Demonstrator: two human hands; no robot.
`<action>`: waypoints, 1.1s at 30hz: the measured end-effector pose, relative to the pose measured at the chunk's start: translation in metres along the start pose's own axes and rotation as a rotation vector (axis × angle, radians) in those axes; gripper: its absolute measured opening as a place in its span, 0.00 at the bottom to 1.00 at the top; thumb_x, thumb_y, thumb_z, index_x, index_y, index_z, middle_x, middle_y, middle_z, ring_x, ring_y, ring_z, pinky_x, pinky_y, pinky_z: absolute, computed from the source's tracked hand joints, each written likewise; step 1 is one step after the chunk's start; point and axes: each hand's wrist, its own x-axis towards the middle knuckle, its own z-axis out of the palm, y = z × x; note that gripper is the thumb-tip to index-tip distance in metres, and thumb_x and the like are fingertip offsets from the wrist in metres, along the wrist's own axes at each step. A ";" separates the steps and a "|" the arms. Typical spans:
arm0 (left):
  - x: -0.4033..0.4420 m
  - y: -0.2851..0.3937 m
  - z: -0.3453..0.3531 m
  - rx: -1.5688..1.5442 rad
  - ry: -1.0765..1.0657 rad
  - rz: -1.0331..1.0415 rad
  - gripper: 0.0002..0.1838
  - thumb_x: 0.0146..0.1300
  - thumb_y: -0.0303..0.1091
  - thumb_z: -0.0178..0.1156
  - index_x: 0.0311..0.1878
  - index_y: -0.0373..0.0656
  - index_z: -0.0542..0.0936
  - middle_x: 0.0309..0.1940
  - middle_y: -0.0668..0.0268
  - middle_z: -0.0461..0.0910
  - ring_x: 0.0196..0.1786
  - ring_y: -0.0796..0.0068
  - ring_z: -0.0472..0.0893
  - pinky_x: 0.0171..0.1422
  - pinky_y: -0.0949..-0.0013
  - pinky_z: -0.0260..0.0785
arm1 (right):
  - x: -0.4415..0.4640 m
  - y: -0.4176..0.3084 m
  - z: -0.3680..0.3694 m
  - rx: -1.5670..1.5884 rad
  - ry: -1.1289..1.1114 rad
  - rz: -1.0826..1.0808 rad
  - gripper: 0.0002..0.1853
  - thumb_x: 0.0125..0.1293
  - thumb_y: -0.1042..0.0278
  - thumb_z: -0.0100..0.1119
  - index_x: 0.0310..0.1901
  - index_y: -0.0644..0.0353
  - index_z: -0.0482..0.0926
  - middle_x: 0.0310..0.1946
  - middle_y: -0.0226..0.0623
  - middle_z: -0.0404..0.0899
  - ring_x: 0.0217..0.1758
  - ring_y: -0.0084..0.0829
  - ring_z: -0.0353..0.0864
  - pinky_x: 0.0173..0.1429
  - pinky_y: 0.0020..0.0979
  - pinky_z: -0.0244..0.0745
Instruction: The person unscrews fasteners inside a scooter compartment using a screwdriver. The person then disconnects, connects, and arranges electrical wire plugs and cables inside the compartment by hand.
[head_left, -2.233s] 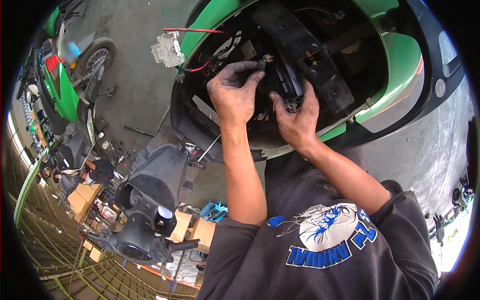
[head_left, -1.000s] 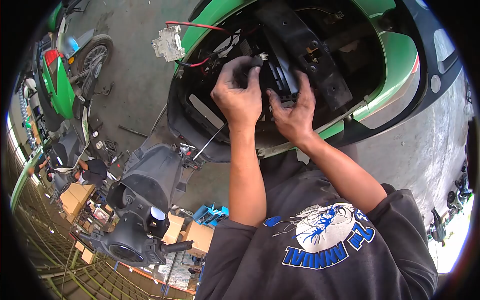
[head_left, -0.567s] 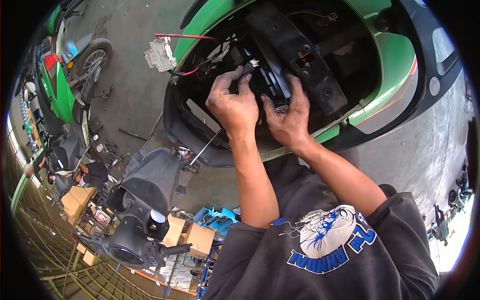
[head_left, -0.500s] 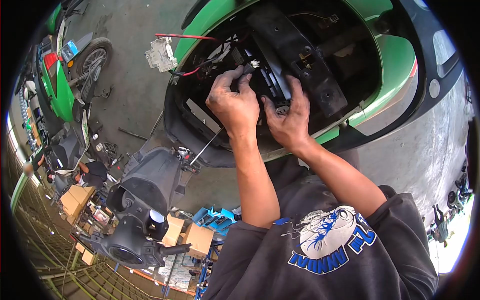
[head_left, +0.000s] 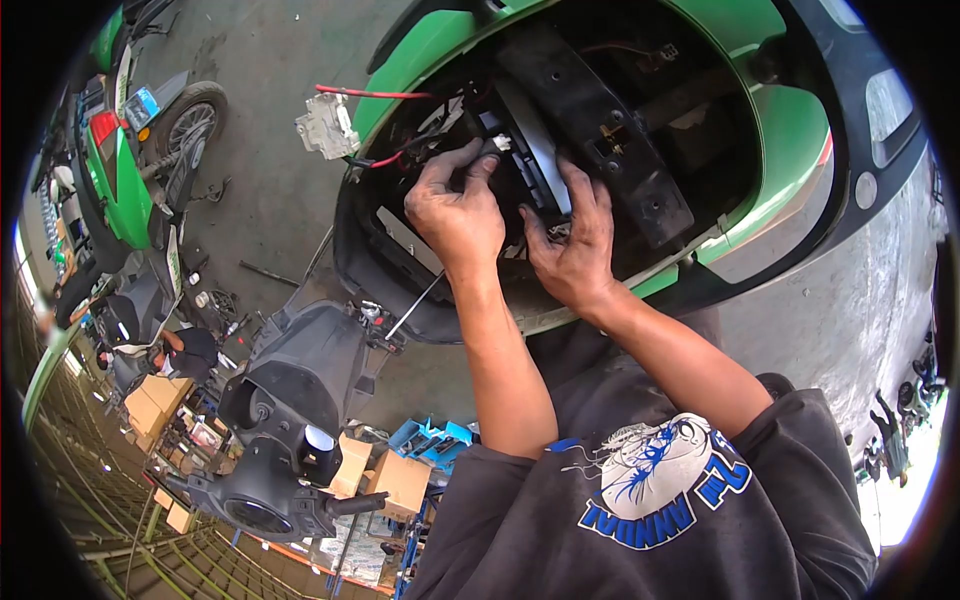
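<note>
At my far left, toward 10 o'clock, stands one green motorbike point(head_left: 122, 195) with one wheel plainly in sight. Nearer 9 o'clock, one other person point(head_left: 196, 350) is bent low, and just below them sits one cardboard box point(head_left: 150, 410). One dark scooter point(head_left: 300, 375) points its handlebar toward 8 o'clock, and past it, toward 7, are two more cardboard boxes point(head_left: 400, 484) beside some blue packaging point(head_left: 432, 442).

Near 11 o'clock one white module point(head_left: 327, 125) hangs outside the green rim, with two leads: one red wire point(head_left: 375, 94) above, one black-and-red lead point(head_left: 385, 161) below.

Then my two hands, both inside the opening at 12 o'clock. My left hand point(head_left: 457, 215) has thumb and forefinger pinched together on one small white-ended connector point(head_left: 500, 144), its pale tip showing at 1 o'clock from my fingers. My right hand point(head_left: 575, 245) is half open — thumb and fingers parted at the lower end of one silver strip point(head_left: 541, 150); I can't tell whether they grip it.

From the right hand, one black plate point(head_left: 638, 185) slants across between 12 and 2 o'clock, carrying one brass fitting point(head_left: 613, 138). Rightmost comes the green body panel point(head_left: 790, 150) — the opening's edge at 2 o'clock.
</note>
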 end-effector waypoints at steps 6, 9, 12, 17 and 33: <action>0.010 0.006 -0.005 -0.148 -0.123 -0.013 0.08 0.51 0.17 0.67 0.36 0.33 0.85 0.33 0.55 0.86 0.35 0.63 0.85 0.44 0.66 0.75 | -0.004 0.004 0.002 0.018 -0.022 0.083 0.31 0.55 0.75 0.66 0.61 0.67 0.69 0.49 0.56 0.75 0.48 0.58 0.74 0.52 0.48 0.72; 0.010 0.008 -0.007 0.011 -0.122 -0.007 0.06 0.52 0.19 0.67 0.36 0.33 0.85 0.32 0.54 0.86 0.34 0.64 0.85 0.43 0.66 0.75 | 0.000 0.000 -0.001 0.011 -0.060 0.067 0.30 0.54 0.75 0.66 0.60 0.67 0.69 0.49 0.56 0.74 0.49 0.58 0.73 0.53 0.48 0.72; 0.010 0.010 -0.006 0.081 -0.049 -0.026 0.05 0.53 0.20 0.67 0.34 0.33 0.84 0.30 0.55 0.86 0.33 0.65 0.85 0.43 0.66 0.75 | 0.002 0.000 -0.001 0.050 -0.049 0.030 0.31 0.54 0.75 0.66 0.60 0.67 0.68 0.50 0.54 0.74 0.50 0.58 0.73 0.54 0.47 0.72; 0.004 0.018 -0.008 -0.064 -0.118 -0.178 0.04 0.59 0.19 0.65 0.38 0.34 0.82 0.29 0.63 0.84 0.34 0.75 0.82 0.43 0.71 0.74 | 0.002 0.000 -0.003 0.044 -0.073 0.039 0.31 0.54 0.75 0.66 0.61 0.66 0.68 0.50 0.54 0.74 0.51 0.58 0.73 0.54 0.47 0.72; 0.016 0.015 -0.007 -0.076 -0.188 -0.201 0.03 0.60 0.16 0.60 0.36 0.31 0.82 0.29 0.60 0.85 0.28 0.77 0.82 0.34 0.74 0.73 | 0.000 0.005 -0.007 0.057 -0.105 0.066 0.33 0.53 0.75 0.68 0.62 0.65 0.69 0.48 0.56 0.75 0.48 0.56 0.76 0.52 0.45 0.74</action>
